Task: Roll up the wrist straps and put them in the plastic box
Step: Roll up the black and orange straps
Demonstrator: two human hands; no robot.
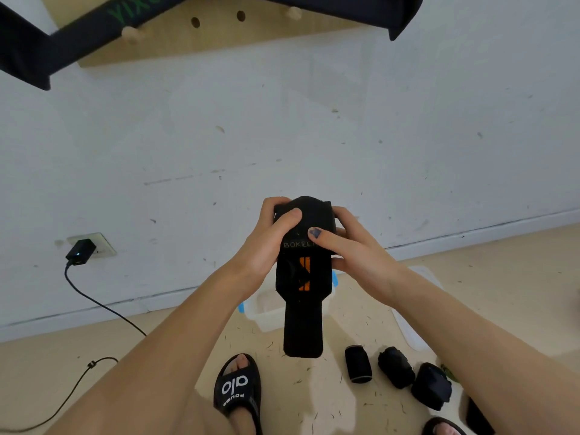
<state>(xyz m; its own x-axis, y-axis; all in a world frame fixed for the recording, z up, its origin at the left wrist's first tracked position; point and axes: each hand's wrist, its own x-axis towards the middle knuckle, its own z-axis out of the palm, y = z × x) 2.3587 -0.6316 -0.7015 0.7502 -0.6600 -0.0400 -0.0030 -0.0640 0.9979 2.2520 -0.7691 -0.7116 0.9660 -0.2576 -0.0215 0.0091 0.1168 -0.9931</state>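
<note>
I hold a black wrist strap [303, 296] with orange marks and grey lettering up in front of me. Its top end is rolled into a bundle, and its free tail hangs straight down. My left hand [266, 243] grips the rolled top from the left, thumb across the front. My right hand [348, 246] grips it from the right, thumb pressing on the lettering. Below, on the floor, stands a clear plastic box [266, 312] with blue clips, partly hidden behind the strap. Three rolled black straps [357, 364] [396, 367] [431, 386] lie on the floor to the right.
A white box lid [411, 331] lies on the floor under my right forearm. A charger [80, 252] sits in a wall socket at left, its cable trailing over the floor. My foot in a black slide [238, 387] is below. Black bands [72, 39] hang from a wooden pegboard overhead.
</note>
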